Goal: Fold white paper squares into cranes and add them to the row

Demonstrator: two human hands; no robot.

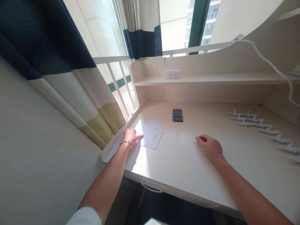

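My left hand (131, 135) is at the left side of the desk, a beaded bracelet (126, 142) round its wrist. One digit stretches out to the edge of a loose pile of white paper sheets (151, 137), while the other fingers are curled. Bright sunlight falls across part of the pile, and its sheets lie at uneven angles. Over on the right, my right hand (209, 146) rests on the bare desktop with its fingers curled in and the thumb against them. Nothing shows in its grip. Folded white paper pieces (264, 126) stand in rows beyond it.
A dark pixelated rectangle (177, 115) lies toward the back of the desk (182, 175). On the shelf (206, 78) above stands a white power strip (172, 73). A white cable (272, 61) hangs at the right. Curtains (93, 103) and a railing border the left side.
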